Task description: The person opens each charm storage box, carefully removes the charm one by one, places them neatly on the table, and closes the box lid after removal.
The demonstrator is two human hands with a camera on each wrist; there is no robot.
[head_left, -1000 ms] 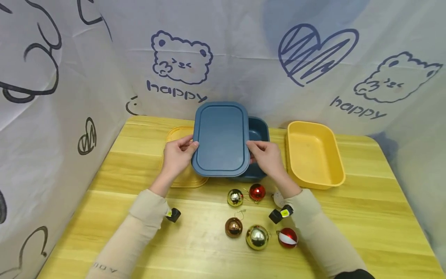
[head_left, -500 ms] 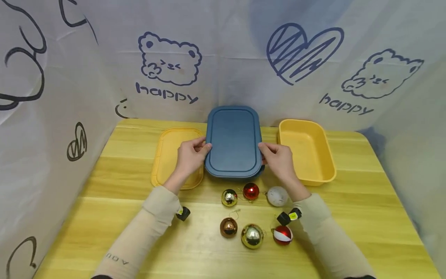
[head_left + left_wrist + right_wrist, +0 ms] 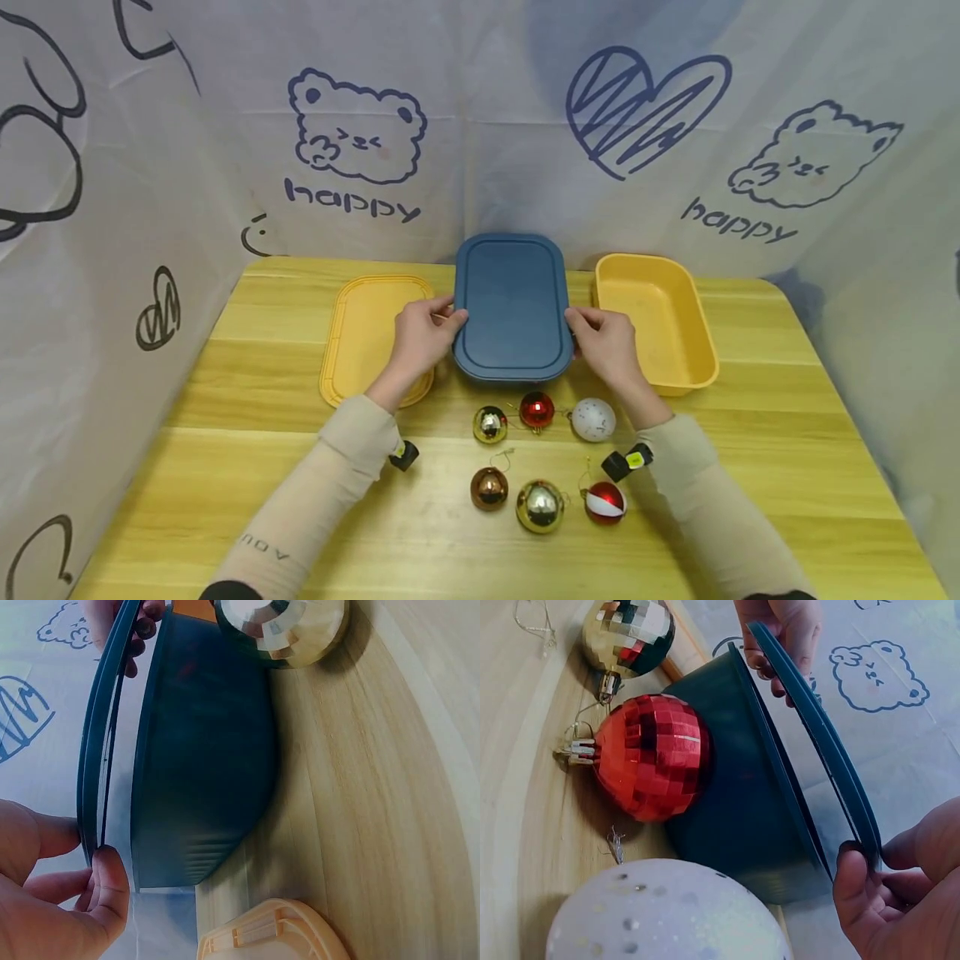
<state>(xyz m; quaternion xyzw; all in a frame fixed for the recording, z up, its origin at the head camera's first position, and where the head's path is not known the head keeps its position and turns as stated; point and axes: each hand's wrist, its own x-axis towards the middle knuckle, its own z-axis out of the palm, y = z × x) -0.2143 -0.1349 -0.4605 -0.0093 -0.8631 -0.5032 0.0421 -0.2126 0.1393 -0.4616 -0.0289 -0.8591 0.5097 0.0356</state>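
Observation:
A dark blue lid (image 3: 513,304) is held level over the matching blue box (image 3: 202,750), with a gap between lid and rim in both wrist views. My left hand (image 3: 422,336) pinches the lid's left edge between thumb and fingers. On the opposite edge my right hand (image 3: 609,343) pinches it the same way. From the head view the lid hides nearly all of the box. Close in front of the box lie a red faceted bauble (image 3: 654,757), a small gold bauble (image 3: 491,424) and a white speckled bauble (image 3: 592,419).
A yellow lid (image 3: 367,333) lies flat left of the box, partly under my left hand. To the right stands an open yellow box (image 3: 660,329). Nearer me are a brown bauble (image 3: 489,488), a larger gold one and a red-and-white bauble (image 3: 604,502). A printed cloth hangs behind the table.
Both hands have carried the blue lid rightward, from beside and partly over the blue box to directly above it. The view has also shifted slightly.

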